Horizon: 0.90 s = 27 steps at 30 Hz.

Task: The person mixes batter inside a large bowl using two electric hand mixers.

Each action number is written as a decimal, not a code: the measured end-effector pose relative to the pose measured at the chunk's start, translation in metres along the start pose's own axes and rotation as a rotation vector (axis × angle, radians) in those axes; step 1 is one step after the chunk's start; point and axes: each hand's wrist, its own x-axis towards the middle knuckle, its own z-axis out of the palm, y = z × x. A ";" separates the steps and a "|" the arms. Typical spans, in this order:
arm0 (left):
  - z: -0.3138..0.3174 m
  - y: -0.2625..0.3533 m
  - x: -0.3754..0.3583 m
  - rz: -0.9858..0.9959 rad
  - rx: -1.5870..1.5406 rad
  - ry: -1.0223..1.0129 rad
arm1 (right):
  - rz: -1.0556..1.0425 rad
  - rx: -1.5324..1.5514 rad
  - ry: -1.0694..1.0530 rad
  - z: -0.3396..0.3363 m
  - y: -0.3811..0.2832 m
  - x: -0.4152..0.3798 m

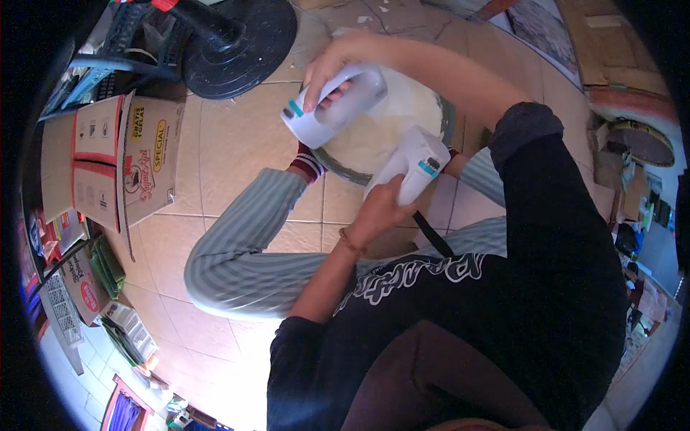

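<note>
A wide bowl (450, 118) of pale, creamy mixture (366, 144) stands on the floor between my feet. My right hand (332, 66), reaching across the bowl's far side, is closed around the handle of a white hand mixer (316, 133) with a teal stripe. Nearer to me, my left hand (387, 208) grips a second white hand mixer (415, 154), also teal-striped, over the bowl's near edge. A black strap or cord (433, 235) hangs near that hand. The beaters of both mixers are hidden from view.
Tiled floor (244, 136) surrounds my striped trouser legs (244, 237). A cardboard box (147, 154) stands at left, beside a round black base (248, 50). Green and white packets (128, 327) lie lower left. Shelves and a wooden panel (600, 43) line the right.
</note>
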 end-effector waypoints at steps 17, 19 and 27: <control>0.012 0.001 0.002 -0.078 -0.057 0.041 | 0.194 -0.549 -0.654 0.059 -0.043 0.023; 0.010 0.004 0.001 -0.088 -0.053 0.030 | 0.150 -0.503 -0.612 0.054 -0.035 0.024; 0.013 -0.003 0.000 -0.051 0.044 0.158 | 0.026 0.234 0.010 0.010 0.016 -0.012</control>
